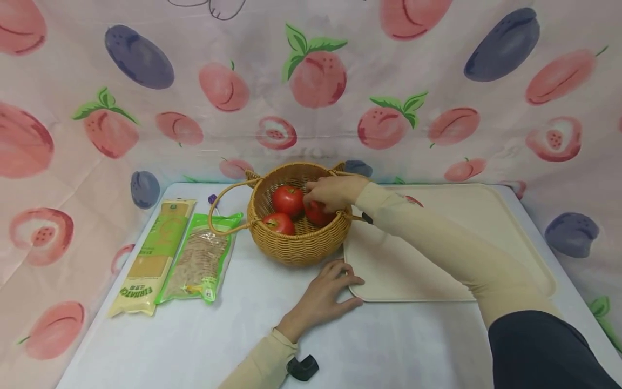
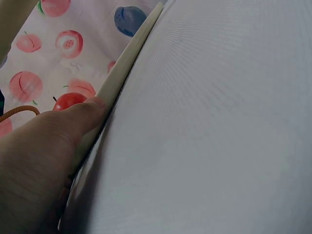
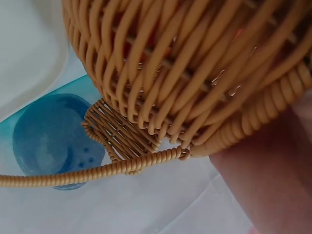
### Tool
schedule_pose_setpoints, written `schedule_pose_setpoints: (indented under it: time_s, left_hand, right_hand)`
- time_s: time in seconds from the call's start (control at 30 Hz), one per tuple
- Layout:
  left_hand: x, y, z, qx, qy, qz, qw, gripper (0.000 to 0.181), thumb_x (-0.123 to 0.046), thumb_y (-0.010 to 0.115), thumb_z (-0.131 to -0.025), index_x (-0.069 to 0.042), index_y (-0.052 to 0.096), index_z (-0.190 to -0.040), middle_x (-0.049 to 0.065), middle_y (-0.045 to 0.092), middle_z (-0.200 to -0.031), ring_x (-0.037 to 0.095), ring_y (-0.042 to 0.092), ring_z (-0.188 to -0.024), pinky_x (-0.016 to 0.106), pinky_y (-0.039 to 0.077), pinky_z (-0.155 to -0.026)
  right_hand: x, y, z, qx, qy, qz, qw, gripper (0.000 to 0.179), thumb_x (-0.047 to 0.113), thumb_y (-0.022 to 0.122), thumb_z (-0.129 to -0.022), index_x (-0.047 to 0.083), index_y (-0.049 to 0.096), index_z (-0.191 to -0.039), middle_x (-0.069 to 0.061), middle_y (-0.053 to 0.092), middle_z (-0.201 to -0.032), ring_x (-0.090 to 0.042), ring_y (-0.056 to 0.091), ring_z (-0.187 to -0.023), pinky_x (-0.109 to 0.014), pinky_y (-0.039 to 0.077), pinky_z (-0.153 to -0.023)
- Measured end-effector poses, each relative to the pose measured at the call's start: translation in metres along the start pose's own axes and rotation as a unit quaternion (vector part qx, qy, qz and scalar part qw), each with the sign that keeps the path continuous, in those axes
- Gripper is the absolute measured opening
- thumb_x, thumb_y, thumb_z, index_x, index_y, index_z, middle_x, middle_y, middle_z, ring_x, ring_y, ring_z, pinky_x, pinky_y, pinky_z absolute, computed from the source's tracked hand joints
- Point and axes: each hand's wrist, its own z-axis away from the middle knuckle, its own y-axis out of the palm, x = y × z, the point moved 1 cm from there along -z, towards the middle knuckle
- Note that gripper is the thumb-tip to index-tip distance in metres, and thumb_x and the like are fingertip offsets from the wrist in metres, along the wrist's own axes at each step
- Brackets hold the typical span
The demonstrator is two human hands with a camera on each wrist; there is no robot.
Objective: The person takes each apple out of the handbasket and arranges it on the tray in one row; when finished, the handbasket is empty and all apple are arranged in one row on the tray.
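A round wicker basket [image 1: 301,251] with looped handles stands mid-table, holding red apples [image 1: 289,200]. My right hand [image 1: 335,192] reaches over its right rim, fingers curled round an apple [image 1: 318,214] inside. In the right wrist view the weave of the basket [image 3: 161,73] covers most of the hand [image 3: 278,170] and what it holds. My left hand [image 1: 320,297] lies in front of the basket, fingers spread at the near left corner of a cream tray [image 1: 427,270]. In the left wrist view its thumb rests on the tray's rim [image 2: 124,61].
Another apple [image 1: 413,201] sits on the tray, partly hidden by my right forearm. Left of the basket lie a long yellow-green packet [image 1: 153,254] and a clear green-edged bag [image 1: 199,259]. A small purple item [image 1: 212,199] is behind them. A fruit-print cloth [image 1: 311,129] hangs behind the table.
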Motion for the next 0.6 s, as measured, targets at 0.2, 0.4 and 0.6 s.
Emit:
schedule_pose_setpoints:
  time_s: [0.2,0.4,0.6]
  left_hand:
    - [0.001,0.0,0.001,-0.002,0.005,-0.002,1.0,0.034,-0.05,0.062,-0.086,-0.034,0.063,-0.116,-0.011,0.048,-0.117,0.015,0.038,-0.13,0.036,0.042,-0.102]
    - [0.0,0.0,0.001,-0.007,0.009,0.0,0.9999,0.034,-0.049,0.064,-0.086,-0.033,0.063,-0.116,-0.011,0.048,-0.116,0.015,0.038,-0.129,0.036,0.043,-0.101]
    - [0.001,-0.001,0.001,-0.01,0.01,-0.006,0.9999,0.033,-0.049,0.064,-0.086,-0.033,0.063,-0.115,-0.011,0.049,-0.115,0.014,0.039,-0.128,0.035,0.043,-0.1]
  right_hand:
    - [0.003,0.002,-0.008,0.052,0.024,-0.021,0.9982,0.05,0.005,0.06,-0.089,0.026,0.053,-0.134,-0.006,0.037,-0.141,-0.02,0.053,-0.085,-0.029,0.044,-0.072]
    - [0.004,0.004,-0.013,0.077,0.04,-0.013,0.9962,0.058,0.008,0.063,-0.087,0.032,0.048,-0.137,-0.006,0.028,-0.15,-0.028,0.055,-0.103,-0.036,0.048,-0.081]
    - [0.004,0.005,-0.015,0.092,0.073,-0.036,0.9924,0.061,0.015,0.065,-0.087,0.037,0.043,-0.14,-0.006,0.012,-0.159,-0.041,0.038,-0.133,-0.047,0.046,-0.095]
